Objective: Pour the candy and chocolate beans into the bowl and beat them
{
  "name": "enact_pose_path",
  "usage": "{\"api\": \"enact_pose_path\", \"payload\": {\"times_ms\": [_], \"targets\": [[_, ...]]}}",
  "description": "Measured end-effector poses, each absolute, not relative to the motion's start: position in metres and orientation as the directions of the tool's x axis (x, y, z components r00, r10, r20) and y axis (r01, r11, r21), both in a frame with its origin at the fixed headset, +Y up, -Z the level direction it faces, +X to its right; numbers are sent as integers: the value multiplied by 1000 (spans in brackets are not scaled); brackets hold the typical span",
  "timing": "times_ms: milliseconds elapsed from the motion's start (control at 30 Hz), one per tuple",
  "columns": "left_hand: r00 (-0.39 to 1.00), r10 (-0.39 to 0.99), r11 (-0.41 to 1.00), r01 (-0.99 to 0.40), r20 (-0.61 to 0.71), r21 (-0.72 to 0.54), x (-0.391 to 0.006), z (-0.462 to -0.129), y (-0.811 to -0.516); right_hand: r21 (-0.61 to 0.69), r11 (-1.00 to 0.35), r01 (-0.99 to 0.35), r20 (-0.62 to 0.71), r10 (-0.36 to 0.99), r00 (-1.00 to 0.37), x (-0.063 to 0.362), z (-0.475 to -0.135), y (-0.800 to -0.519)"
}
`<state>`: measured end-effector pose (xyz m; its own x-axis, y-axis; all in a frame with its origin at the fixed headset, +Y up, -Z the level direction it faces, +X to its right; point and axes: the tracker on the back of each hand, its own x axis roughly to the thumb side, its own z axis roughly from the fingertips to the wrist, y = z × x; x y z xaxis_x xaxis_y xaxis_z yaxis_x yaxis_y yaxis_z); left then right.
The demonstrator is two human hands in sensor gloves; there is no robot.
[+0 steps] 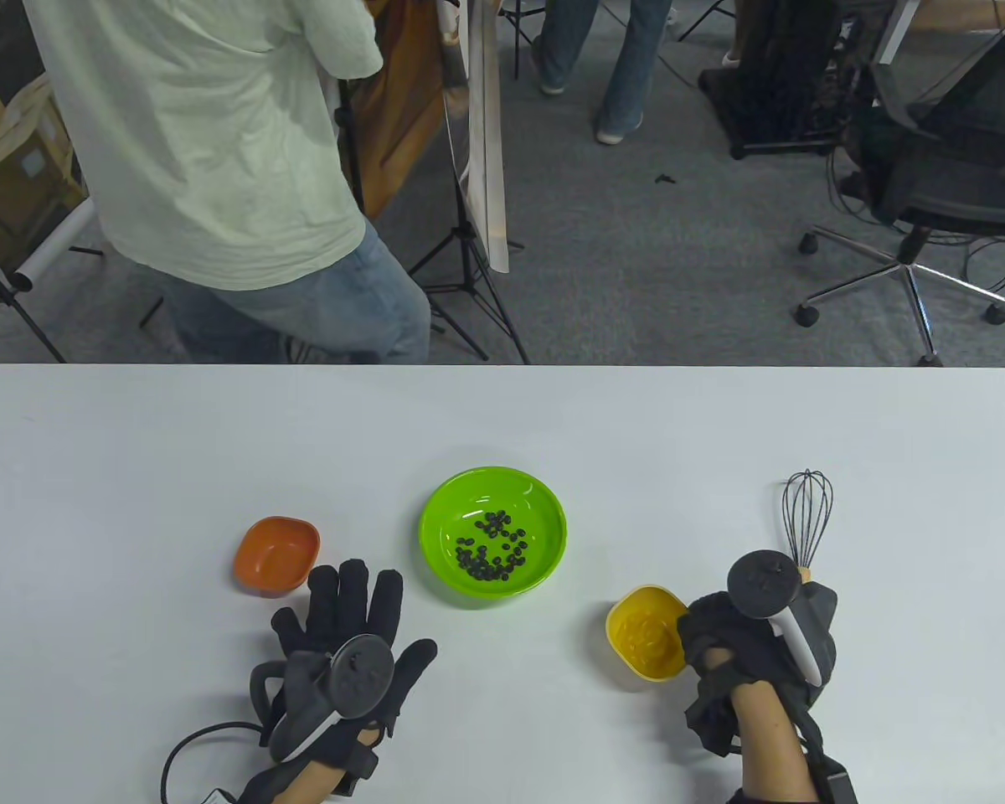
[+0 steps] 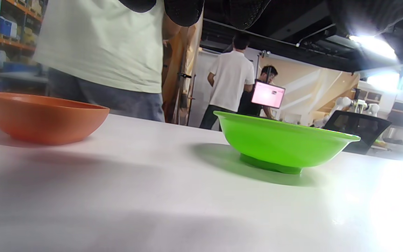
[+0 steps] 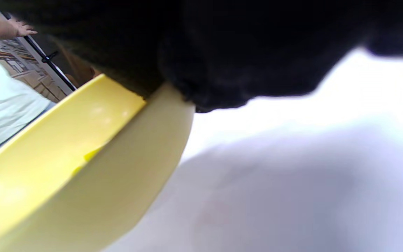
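Note:
A green bowl (image 1: 493, 531) (image 2: 285, 141) stands mid-table with several dark chocolate beans (image 1: 492, 548) in it. To its left is a small orange bowl (image 1: 275, 555) (image 2: 40, 117), which looks empty. My left hand (image 1: 353, 624) lies flat on the table just below the orange bowl, fingers spread and holding nothing. To the green bowl's lower right, my right hand (image 1: 703, 632) grips the right rim of a small yellow bowl (image 1: 646, 632) (image 3: 68, 175) holding yellow candy. A black whisk (image 1: 806, 519) lies beyond the right hand.
The white table (image 1: 134, 469) stretches wide to the left and far side. A person in a pale shirt (image 1: 201, 142) stands at the far left edge. Behind are a tripod (image 1: 469, 276) and an office chair (image 1: 930, 234).

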<state>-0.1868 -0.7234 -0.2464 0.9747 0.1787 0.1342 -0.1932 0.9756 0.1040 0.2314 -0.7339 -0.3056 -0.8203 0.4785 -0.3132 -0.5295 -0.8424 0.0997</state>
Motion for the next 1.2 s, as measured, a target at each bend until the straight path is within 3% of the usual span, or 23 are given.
{"api": "enact_pose_path", "payload": {"times_ms": [467,867,1200], "targets": [[979,158,982,-170,133,85,-187,-249,-729,-9,-854,-520,-159,515,-842,150,-361,-674],[972,163,982,-177,167,69,-180,-248,-732,3,-863,-504,-173,496,-851,101,-410,-692],[975,138,990,-143,171,15,-179,-249,-738,1,-899,-438,-197,430,-881,81,-428,-710]]}}
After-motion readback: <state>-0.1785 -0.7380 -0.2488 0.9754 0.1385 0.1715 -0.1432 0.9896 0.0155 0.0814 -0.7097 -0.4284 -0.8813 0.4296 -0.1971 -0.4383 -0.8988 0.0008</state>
